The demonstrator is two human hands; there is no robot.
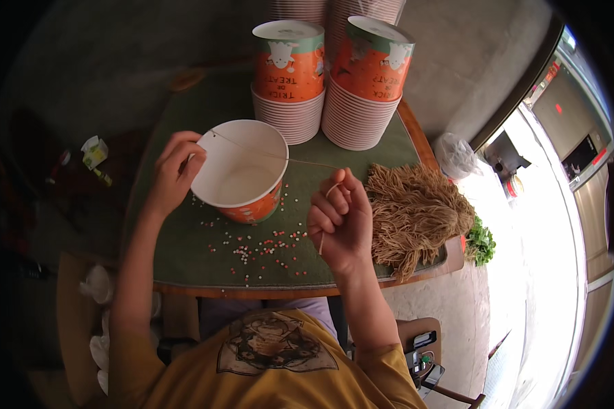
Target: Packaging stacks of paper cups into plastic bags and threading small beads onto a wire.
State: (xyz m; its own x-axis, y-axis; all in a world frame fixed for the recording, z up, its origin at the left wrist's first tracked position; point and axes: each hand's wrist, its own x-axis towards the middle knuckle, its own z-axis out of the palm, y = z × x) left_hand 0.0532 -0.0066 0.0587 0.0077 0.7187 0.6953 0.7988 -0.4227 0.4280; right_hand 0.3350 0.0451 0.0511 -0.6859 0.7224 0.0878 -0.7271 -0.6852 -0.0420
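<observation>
Dull gray walls [457, 48] rise around a wood-edged table [184, 262] with a dark green top, and bright light comes in well to the right of the open paper bucket [242, 167]. That bucket sits on the table before you, its white inside facing up above an orange printed side. Your left hand [172, 172] is at the bucket's left rim; whether its grip is closed on the rim cannot be told from this view. Your right hand [341, 218], to the right of the bucket, pinches a thin cord [310, 163] that runs across the bucket's mouth from near a small hole by the rim. Small pink and white beads [242, 253] lie scattered in front of the bucket, a tan bundle of strands [416, 218] lies to its right, and stacks of upturned buckets [365, 82] stand beyond it.
</observation>
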